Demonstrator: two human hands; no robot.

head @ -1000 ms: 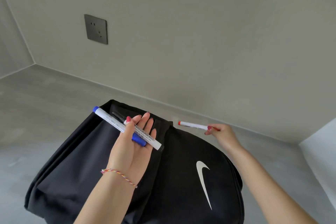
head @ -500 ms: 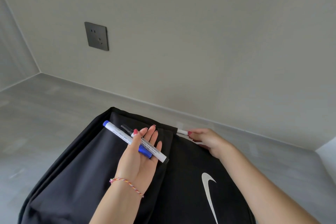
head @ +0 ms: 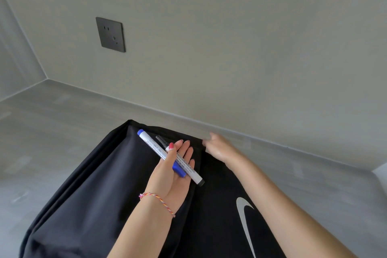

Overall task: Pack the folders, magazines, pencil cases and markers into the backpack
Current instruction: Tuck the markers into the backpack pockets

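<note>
Two markers (head: 167,153) across left hand (head: 170,176)

Interior room of a finished building, specific type indeterminate. Evidence: smooth grey plastered wall (head: 230,37) from 10 to 2 o'clock; dark flush-mounted electrical socket plate (head: 110,34) at 11 o'clock; grey surface (head: 52,115) meeting the wall along a clean joint. No furnishings visible.

Showing a plain grey wall (head: 230,37) meeting a grey surface (head: 52,132) along a pale seam. Carrying a dark square socket plate (head: 110,34) on the wall's left part. Lying under soft, even light, with faint smudges marking the surface.
</note>
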